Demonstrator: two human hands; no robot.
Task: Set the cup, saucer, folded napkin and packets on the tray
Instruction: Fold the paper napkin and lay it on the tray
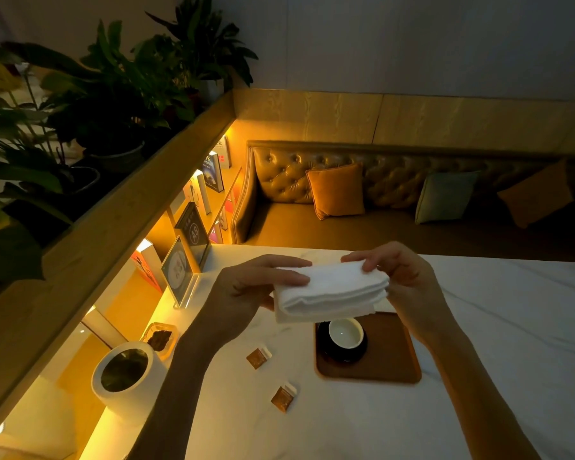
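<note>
- Napkin [331, 290]: folded, gripped by your left hand [246, 287] and right hand [402, 280] above the tray [395, 360].
- Cup [345, 333] on saucer [332, 355]: on tray, partly screened by napkin.
- Packets [259, 357] [283, 397]: left of tray, on table [495, 327].

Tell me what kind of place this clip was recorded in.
Probably a cafe or tea house booth. A tufted bench with cushions faces the white table, a stand-up sign marked A8 sits at the table's edge, and a lit shelf of books runs alongside.
</note>
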